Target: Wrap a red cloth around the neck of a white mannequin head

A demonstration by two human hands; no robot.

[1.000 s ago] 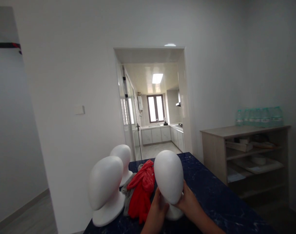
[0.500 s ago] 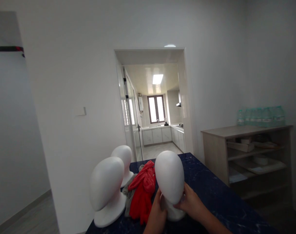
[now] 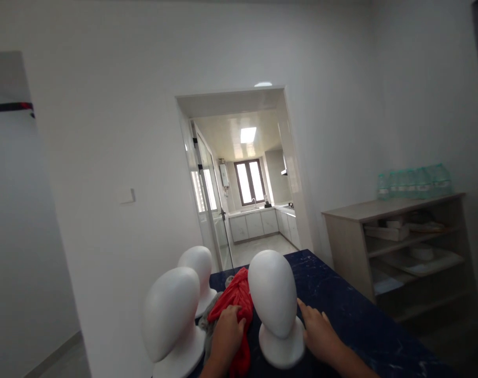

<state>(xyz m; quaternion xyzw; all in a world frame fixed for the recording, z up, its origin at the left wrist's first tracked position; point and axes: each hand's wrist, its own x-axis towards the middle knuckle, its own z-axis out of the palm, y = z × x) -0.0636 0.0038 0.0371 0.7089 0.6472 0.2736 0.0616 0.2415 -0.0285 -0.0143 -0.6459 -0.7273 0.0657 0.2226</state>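
Three white foam mannequin heads stand on a dark blue marble table. The nearest head is in the middle, another head stands at the left, and a third head sits behind it. A red cloth lies between them over a grey cloth. My left hand rests on the red cloth with its fingers curled onto it. My right hand is just right of the middle head's base, fingers spread, holding nothing.
A wooden shelf unit with several water bottles on top stands at the right. A doorway behind the table leads to a kitchen. White walls are to the left, and the table's left edge is near my left arm.
Both hands have let go of the middle mannequin head. My left hand moved left onto the red cloth and my right hand drew back to the right. The camera tilted slightly.
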